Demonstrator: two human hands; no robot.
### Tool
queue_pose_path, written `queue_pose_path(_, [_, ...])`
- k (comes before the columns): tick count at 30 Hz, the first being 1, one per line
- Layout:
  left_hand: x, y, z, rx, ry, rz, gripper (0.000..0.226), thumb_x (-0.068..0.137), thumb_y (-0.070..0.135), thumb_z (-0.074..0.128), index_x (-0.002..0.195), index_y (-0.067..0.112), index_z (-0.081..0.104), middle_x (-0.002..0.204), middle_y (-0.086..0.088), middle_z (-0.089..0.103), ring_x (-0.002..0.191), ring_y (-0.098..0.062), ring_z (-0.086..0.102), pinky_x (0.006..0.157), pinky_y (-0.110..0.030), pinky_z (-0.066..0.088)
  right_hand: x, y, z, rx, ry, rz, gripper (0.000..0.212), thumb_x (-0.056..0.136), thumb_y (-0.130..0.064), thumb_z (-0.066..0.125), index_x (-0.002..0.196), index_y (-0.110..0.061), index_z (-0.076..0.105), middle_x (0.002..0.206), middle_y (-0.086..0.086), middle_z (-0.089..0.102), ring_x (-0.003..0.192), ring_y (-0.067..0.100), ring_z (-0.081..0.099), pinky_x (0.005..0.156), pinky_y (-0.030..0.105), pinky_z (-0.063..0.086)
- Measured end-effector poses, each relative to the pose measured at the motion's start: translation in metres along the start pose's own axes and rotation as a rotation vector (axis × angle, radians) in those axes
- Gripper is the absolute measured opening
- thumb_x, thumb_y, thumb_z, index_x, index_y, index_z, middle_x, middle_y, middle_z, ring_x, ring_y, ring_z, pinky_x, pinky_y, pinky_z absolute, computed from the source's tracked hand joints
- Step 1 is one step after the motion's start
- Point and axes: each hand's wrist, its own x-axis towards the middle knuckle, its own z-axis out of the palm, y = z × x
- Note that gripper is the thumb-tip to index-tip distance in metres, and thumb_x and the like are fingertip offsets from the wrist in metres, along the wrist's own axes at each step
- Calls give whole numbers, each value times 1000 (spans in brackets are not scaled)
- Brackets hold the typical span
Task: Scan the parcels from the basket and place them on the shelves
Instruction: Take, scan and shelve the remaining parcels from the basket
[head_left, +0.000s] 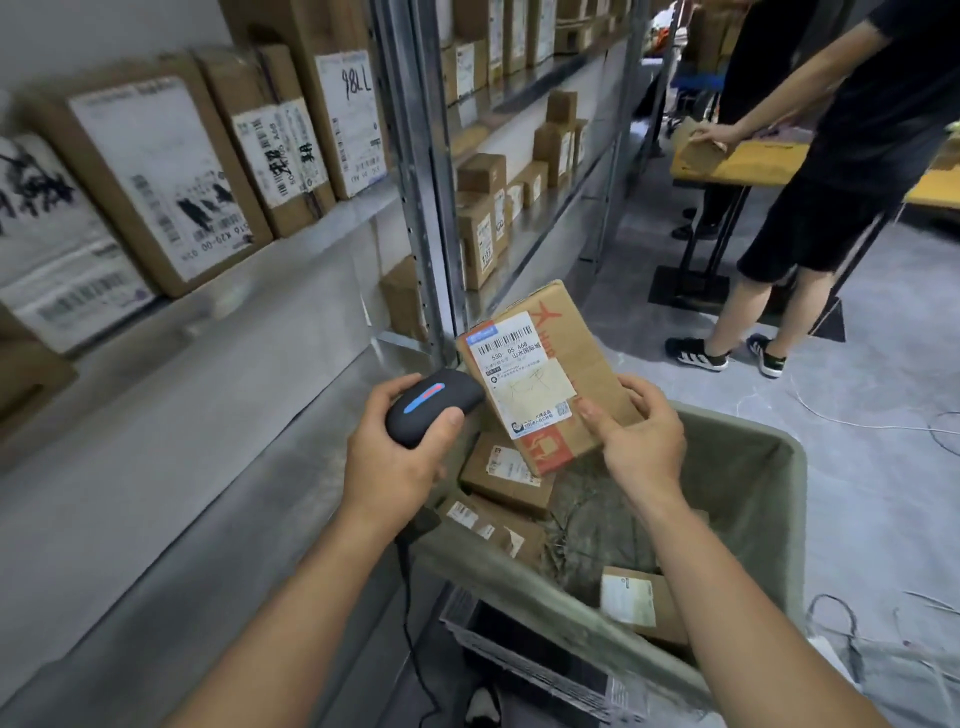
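My right hand (641, 439) grips a brown cardboard parcel (566, 343) by its lower right corner, its white shipping label facing up. My left hand (395, 457) holds a black handheld scanner (431, 405) with a lit blue and red strip, its nose right beside the parcel's left edge. Both are above the grey-green basket (753, 499), which holds several more labelled parcels (501, 475). The metal shelves (311, 228) on the left carry rows of boxed parcels.
A person in black shorts (810, 223) stands at the right by a wooden table (748, 161), one hand on a parcel. Cables (883, 421) lie on the grey floor. The scanner's cord hangs down beside a grey crate (524, 660) under the basket.
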Motion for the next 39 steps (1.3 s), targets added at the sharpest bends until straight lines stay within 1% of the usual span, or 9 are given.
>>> queue_pose_path(2, [-12, 9, 2, -56, 65, -22, 55, 67, 57, 78, 115, 37, 60, 92, -16, 72, 50, -28, 62, 50, -36, 51, -4, -5, 5, 11, 1, -17, 48, 74, -41, 90, 115, -42, 65, 121, -7, 64, 111, 11, 62, 99, 44, 55])
queue_pose_path(4, [-21, 16, 2, -91, 112, -31, 54, 69, 55, 78, 115, 34, 59, 84, -14, 71, 46, -30, 59, 51, -39, 50, -8, -9, 11, 25, 4, -27, 49, 73, -44, 89, 114, -47, 62, 122, -6, 64, 110, 11, 62, 99, 44, 55])
queue_pose_path(7, [-34, 27, -4, -111, 152, -30, 56, 73, 51, 78, 119, 29, 56, 75, -11, 70, 47, -30, 58, 51, -40, 49, -19, -16, 19, 56, -20, -42, 50, 74, -44, 89, 118, -43, 64, 122, -5, 63, 110, 10, 62, 98, 43, 55])
queue_pose_path(10, [-49, 36, -14, -104, 178, -8, 52, 78, 45, 77, 122, 29, 56, 77, -12, 71, 48, -30, 58, 50, -40, 50, -31, -24, 25, 84, -45, -62, 50, 77, -40, 88, 121, -39, 64, 123, -5, 62, 111, 10, 60, 98, 41, 55])
queue_pose_path(16, [-72, 47, -35, -96, 222, 48, 57, 69, 57, 79, 118, 38, 58, 101, -21, 69, 62, -27, 63, 50, -29, 51, -57, -38, 42, 141, -81, -88, 51, 77, -40, 87, 121, -43, 62, 124, -8, 60, 109, 1, 57, 96, 42, 57])
queue_pose_path(20, [-86, 52, -52, -77, 271, 87, 48, 70, 58, 79, 113, 49, 58, 100, -16, 72, 67, -29, 64, 57, -39, 53, -78, -46, 51, 168, -83, -106, 50, 76, -38, 89, 121, -40, 65, 123, -5, 60, 104, -5, 58, 97, 38, 55])
queue_pose_path(25, [-111, 61, -76, -165, 326, 70, 59, 70, 55, 79, 121, 35, 57, 102, -23, 68, 63, -27, 62, 48, -29, 50, -107, -49, 62, 145, -98, -100, 53, 75, -50, 86, 122, -47, 62, 123, -11, 61, 110, 8, 61, 96, 49, 55])
queue_pose_path(33, [-155, 60, -104, -185, 374, 46, 58, 74, 51, 77, 122, 28, 56, 85, -15, 70, 48, -26, 57, 48, -34, 47, -153, -57, 68, 136, -110, -108, 52, 73, -56, 84, 118, -57, 57, 123, -12, 63, 107, 9, 64, 90, 47, 59])
queue_pose_path(39, [-186, 61, -121, -170, 396, 42, 56, 72, 54, 77, 120, 33, 56, 91, -14, 72, 49, -26, 60, 49, -35, 51, -177, -59, 66, 214, -132, -127, 56, 74, -42, 89, 123, -43, 63, 124, -2, 64, 109, 11, 65, 95, 43, 58])
